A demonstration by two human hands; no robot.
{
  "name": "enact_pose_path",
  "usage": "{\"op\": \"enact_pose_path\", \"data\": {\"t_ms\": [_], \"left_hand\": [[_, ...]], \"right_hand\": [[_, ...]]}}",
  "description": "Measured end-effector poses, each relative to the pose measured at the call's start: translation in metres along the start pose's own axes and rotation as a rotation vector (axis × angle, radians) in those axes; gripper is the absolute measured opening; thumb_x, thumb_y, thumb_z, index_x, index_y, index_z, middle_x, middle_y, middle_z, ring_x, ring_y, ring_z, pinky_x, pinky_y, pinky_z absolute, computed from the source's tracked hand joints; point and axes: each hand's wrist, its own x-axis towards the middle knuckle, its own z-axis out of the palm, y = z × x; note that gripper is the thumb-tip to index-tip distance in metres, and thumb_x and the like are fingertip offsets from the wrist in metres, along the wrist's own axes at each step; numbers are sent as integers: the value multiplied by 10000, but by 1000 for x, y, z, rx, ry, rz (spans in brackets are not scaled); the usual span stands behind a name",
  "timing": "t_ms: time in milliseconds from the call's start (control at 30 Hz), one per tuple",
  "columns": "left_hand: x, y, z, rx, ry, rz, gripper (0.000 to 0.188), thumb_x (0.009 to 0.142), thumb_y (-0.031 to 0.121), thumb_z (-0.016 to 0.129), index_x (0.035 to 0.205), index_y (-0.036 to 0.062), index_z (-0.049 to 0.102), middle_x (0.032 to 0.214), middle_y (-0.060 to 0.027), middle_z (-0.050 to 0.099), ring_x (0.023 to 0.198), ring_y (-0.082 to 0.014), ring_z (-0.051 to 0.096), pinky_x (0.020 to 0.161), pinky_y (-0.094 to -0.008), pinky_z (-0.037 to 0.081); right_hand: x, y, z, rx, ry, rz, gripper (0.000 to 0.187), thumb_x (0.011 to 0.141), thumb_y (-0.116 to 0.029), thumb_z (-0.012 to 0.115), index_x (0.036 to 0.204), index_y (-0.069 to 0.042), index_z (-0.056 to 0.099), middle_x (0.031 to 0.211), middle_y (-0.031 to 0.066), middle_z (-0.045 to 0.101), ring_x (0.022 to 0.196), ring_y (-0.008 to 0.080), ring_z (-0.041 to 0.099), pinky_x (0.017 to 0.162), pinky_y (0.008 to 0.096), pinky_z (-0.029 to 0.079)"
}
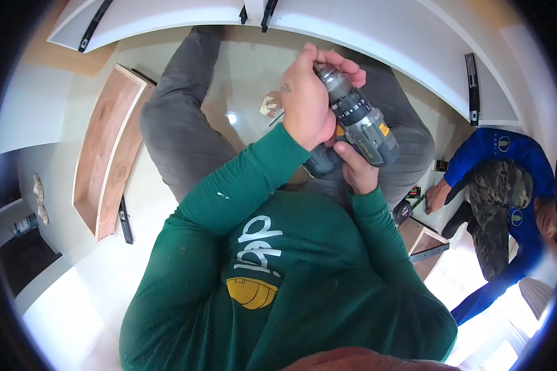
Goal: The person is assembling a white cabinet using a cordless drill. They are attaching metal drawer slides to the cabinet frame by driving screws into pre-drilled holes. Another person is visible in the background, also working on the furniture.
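A grey and black cordless drill (372, 137) with yellow marks is tilted over my lap, its chuck (334, 80) toward the far side. My left hand (306, 99) is closed around the chuck end, fingers curled over its front; whether a bit sits there is hidden. Behind it, my right hand (359, 170) is closed on the drill's grip, with the thumb showing and most fingers covered. The drill's dark base (322, 162) shows beneath my left wrist. A thin dark rod (277, 119) pokes out beside that wrist, and I cannot tell what it belongs to.
A white cabinet panel (365, 46) with black drawer slides (472, 89) curves across the far side. At left stands a wooden drawer (108, 148); another drawer (422, 241) lies at right. A co-worker in blue (501, 154) crouches there, one hand (438, 196) near the floor.
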Motion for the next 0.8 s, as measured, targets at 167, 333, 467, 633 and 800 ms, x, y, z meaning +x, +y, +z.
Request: {"op": "enact_pose_path", "data": {"t_ms": [167, 333, 467, 633, 800], "left_hand": [[-2, 2, -3, -3, 68, 4, 400, 1094, 387, 386, 938, 50, 533, 835, -125, 633, 813, -364, 710, 747, -492, 586], [0, -1, -4, 5, 76, 35, 398, 1090, 398, 395, 947, 52, 530, 814, -122, 631, 793, -365, 710, 734, -488, 586], [-1, -3, -5, 15, 79, 47, 400, 1087, 402, 396, 947, 52, 530, 802, -119, 625, 778, -362, 708, 727, -483, 586], [2, -3, -7, -3, 117, 80, 398, 1090, 392, 391, 934, 51, 526, 796, -117, 621, 760, -352, 702, 728, -478, 587], [3, -5, -2, -9, 160, 90, 395, 1093, 371, 384, 918, 44, 522, 792, -119, 617, 748, -339, 698, 721, -465, 587]], "right_hand": [[2, 6, 3, -218, 9, -15, 327, 877, -75, 812, 1176, -17, 693, 1072, 65, 731, 985, 167, 679, 893, 349, 548], [3, 11, 0, -154, -20, 4, 293, 890, -72, 789, 1161, -15, 692, 1036, 62, 730, 953, 163, 680, 866, 346, 554], [5, 14, 3, -84, -14, -11, 316, 883, -59, 795, 1172, -11, 677, 1063, 59, 724, 944, 162, 679, 857, 338, 553], [4, 11, 17, 40, 91, -174, 447, 832, -66, 860, 1222, -11, 649, 1102, 64, 715, 986, 184, 677, 878, 344, 550], [2, 19, 31, 373, 199, -163, 518, 804, -100, 899, 1244, -14, 639, 1122, 71, 713, 1022, 209, 678, 875, 349, 553]]}}
